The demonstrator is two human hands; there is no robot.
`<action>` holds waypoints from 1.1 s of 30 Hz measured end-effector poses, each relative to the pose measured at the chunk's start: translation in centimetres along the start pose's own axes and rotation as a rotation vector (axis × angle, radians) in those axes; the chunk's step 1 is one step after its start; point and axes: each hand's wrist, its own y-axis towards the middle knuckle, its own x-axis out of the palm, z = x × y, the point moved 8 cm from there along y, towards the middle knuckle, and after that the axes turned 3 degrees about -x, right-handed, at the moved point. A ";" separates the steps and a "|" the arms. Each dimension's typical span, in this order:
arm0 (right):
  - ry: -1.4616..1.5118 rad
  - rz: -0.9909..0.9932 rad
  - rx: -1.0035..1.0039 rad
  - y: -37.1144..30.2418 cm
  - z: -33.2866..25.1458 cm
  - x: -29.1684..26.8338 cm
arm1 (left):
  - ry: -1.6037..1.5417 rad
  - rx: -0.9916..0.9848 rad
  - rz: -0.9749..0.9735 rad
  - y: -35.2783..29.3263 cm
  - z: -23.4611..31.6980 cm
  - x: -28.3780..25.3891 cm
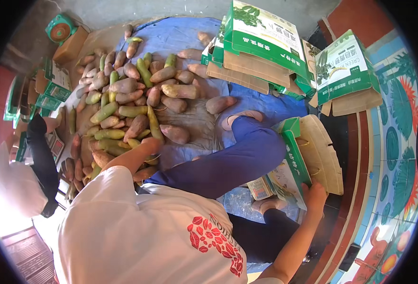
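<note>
My left hand (150, 146) is at the near right side of a pile of radishes (123, 111), closed around the lower end of a long green radish (155, 124); its fingertips are partly hidden. The pile mixes green radishes with many reddish-brown, soil-coated ones. On the right, my right hand (315, 193) grips the near edge of a green and white cardboard box (292, 163). This box stands tilted beside my bent knee, its brown inner flap (323, 158) spread out.
More flattened boxes (265, 33) are stacked at the far right, beside another carton (344, 66). A blue tarp (185, 31) lies under the radishes. At left are another person's dark-clad limb (44, 165), a scale (56, 146) and cartons (55, 80). A tiled wall (393, 142) borders the right.
</note>
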 end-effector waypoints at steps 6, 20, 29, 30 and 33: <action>0.002 0.005 -0.018 0.4 -0.2 0.4 | 0.137 -0.057 0.056 -1.8 -5.1 6.3; 0.074 0.042 -0.005 0.2 -0.7 -0.3 | 0.039 -0.318 -0.124 -3.9 -10.2 11.4; 0.085 0.061 -0.028 0.3 -0.5 0.0 | 0.231 -0.309 -0.075 -4.6 -9.5 8.6; 0.087 0.062 -0.029 0.3 -0.5 -0.1 | 0.231 -0.311 -0.073 -4.6 -9.6 8.4; 0.106 0.075 -0.055 0.4 -0.7 -0.3 | 0.175 -0.282 -0.050 -4.6 -9.5 8.0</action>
